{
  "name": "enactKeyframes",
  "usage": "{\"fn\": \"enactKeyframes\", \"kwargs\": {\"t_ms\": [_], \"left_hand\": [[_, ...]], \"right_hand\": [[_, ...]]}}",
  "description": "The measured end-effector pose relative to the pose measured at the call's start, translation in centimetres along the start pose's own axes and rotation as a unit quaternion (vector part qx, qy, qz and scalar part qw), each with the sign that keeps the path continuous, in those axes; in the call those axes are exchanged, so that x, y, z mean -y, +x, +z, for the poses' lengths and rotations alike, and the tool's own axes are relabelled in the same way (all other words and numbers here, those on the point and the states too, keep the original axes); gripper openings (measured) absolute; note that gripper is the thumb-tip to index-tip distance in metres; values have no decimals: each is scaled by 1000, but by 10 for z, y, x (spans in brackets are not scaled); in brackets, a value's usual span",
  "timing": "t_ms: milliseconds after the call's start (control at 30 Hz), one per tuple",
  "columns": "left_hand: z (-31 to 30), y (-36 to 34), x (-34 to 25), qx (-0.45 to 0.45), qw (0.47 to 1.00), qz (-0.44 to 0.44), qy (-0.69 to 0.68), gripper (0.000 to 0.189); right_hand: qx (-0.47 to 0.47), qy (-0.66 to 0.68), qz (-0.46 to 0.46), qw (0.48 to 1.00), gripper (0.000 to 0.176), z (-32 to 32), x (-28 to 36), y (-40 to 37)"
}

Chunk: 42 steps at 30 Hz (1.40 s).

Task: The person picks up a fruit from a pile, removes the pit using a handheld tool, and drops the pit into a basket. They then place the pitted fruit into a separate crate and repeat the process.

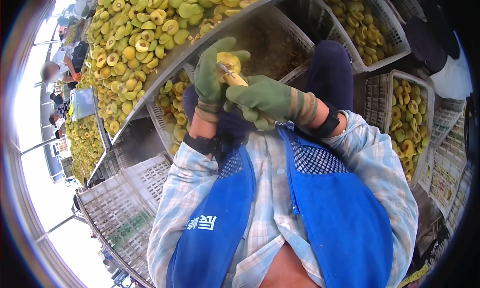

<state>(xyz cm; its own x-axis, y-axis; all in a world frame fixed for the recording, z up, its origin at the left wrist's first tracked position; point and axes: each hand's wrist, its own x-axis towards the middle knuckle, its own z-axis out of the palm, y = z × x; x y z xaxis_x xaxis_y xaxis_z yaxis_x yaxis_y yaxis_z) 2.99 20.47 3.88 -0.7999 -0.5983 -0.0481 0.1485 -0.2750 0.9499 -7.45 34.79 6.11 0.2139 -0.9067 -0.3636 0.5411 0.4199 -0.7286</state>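
Observation:
My left hand, in a green glove, is closed around a yellow peach half with its cut side turned toward my right hand. My right hand, gloved the same way, grips the pale handle of a small pitting knife. The short metal tip of this tool touches the fruit's cut face. Both hands are together above my lap, just in front of the sloping table's metal edge. Part of the handle is hidden inside my right fingers.
A metal-edged table heaped with peach halves stands ahead. Crates of halves stand beside my legs: a near-left crate, a right crate and a far-right crate. White crates lie at left. Other people work far left.

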Motion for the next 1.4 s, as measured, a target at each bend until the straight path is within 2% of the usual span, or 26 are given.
{"fn": "enactKeyframes", "kwargs": {"t_ms": [33, 133, 233, 333, 433, 533, 633, 667, 767, 800, 867, 900, 967, 1000, 1067, 1133, 1200, 1267, 1300, 1333, 1400], "left_hand": [[-1, 1, 0, 12, 999, -33, -33, 54], [-2, 11, 8, -20, 1000, -11, -4, 56], [3, 13, 7, -17, 998, 36, 47, 55], [-6, 13, 5, 29, 995, 8, 92, 52], [-3, 9, 2, 20, 996, -3, 88, 49], [-1, 8, 7, 16, 962, 117, 248, 48], [13, 4, 1, -32, 991, 91, 94, 48], [10, 5, 1, -34, 991, 77, 103, 47], [7, 2, 9, -24, 983, 133, 121, 46], [6, 3, 10, 16, 903, 272, 332, 46], [8, 2, 9, -23, 977, 147, 155, 47], [9, 3, 7, -42, 994, 83, 63, 48], [11, 2, 9, -45, 992, 101, 53, 47], [13, 2, 10, -48, 992, 110, 48, 47], [20, 0, 12, -72, 952, 188, 232, 47], [30, 0, 8, -90, 948, 193, 238, 47], [40, 0, -2, -108, 984, 123, 66, 47], [35, 7, 1, -115, 981, 130, 83, 38], [33, 11, 1, -117, 980, 134, 92, 35], [35, 7, -1, -110, 988, 99, 46, 34], [36, 5, -1, -113, 989, 87, 28, 36]], "right_hand": [[-12, -19, 0, 1000, 34, 1, -1, 0], [-66, -38, 17, 997, 30, 9, 9, -4], [-67, -38, -5, 997, 28, 7, 4, 4], [-94, -54, 43, 993, 29, 8, 9, 1], [-94, -79, 48, 991, 31, 6, 9, 1], [-79, -58, 14, 995, 32, 6, 7, -2], [59, 80, 23, 995, 33, -8, 7, -1], [51, 111, 11, 992, 33, -4, 6, -2], [124, 221, 18, 967, 32, -12, -2, 6], [141, 264, 19, 954, 32, -13, -4, 6], [177, 346, 27, 921, 32, -11, -8, 7], [229, 392, 35, 890, 32, -13, -11, 10], [331, 477, 53, 812, 32, -16, -20, 20], [347, 507, 55, 787, 32, -13, -21, 21], [375, 562, 56, 735, 34, -6, -24, 22], [373, 567, 18, 734, 36, -3, -27, 24], [354, 577, -4, 736, 37, -2, -28, 24], [320, 589, -9, 742, 39, -1, -26, 24], [266, 586, -14, 765, 39, 3, -20, 19], [211, 581, -20, 786, 39, 8, -9, 9], [233, 588, -36, 774, 40, 11, -6, 12]]}}
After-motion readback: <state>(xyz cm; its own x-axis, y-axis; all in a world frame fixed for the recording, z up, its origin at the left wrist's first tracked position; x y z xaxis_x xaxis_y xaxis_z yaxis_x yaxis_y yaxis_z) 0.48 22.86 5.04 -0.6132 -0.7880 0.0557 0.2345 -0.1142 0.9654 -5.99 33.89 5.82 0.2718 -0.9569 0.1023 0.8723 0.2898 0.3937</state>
